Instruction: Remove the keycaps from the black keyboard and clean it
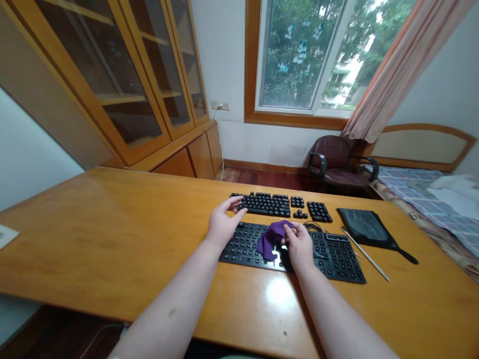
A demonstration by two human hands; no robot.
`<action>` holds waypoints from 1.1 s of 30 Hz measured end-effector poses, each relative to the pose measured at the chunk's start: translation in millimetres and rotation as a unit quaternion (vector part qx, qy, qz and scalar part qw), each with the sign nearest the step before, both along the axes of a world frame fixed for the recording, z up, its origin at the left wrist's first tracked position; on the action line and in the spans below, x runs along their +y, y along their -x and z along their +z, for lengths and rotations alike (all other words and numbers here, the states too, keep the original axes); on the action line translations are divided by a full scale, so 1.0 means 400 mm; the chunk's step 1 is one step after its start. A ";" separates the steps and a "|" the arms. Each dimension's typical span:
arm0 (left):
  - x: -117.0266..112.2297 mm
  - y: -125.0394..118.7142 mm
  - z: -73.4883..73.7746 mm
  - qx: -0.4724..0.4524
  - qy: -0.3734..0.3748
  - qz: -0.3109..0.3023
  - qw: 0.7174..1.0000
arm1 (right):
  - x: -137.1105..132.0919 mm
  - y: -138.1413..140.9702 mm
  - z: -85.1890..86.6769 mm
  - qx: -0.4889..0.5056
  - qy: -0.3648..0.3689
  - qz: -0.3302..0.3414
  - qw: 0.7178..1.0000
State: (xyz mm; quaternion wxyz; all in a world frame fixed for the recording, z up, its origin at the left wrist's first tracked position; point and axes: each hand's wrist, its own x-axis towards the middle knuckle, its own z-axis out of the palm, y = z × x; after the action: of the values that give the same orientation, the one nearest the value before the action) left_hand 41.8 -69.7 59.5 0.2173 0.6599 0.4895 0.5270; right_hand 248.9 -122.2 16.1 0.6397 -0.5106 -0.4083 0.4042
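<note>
Pinched in my right hand (299, 244) is a purple cloth (275, 238), hanging over the middle of a black keyboard base (243, 244) with its keycaps off. Part of the base is hidden under the cloth and hand. My left hand (224, 222) is above the base's left end, thumb and fingers apart. Its fingertips are at the left end of the laid-out black keycaps (267, 204); whether they touch one is unclear. Those keycaps lie behind the base in keyboard order, with a number-pad block (319, 212) at their right.
Right of the base lie a thin pale stick (368, 257) and a black pouch (364, 227) with a strap. A coiled black cable (312, 227) sits behind the base. Beyond the wooden table (112, 234) stand an armchair (333, 157) and a bed (411, 179); a glass-door cabinet (149, 75) is at left.
</note>
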 end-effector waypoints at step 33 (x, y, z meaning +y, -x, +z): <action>0.051 0.033 -0.088 0.298 0.026 -0.136 0.944 | -0.001 -0.001 -0.007 -0.053 0.017 -0.002 0.998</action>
State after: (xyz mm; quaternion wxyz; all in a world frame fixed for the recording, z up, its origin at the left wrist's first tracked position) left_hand 28.6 -49.1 24.3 0.1479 0.8411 0.4515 0.2584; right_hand 249.4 -122.5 13.3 0.6095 -0.5427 -0.4337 0.3820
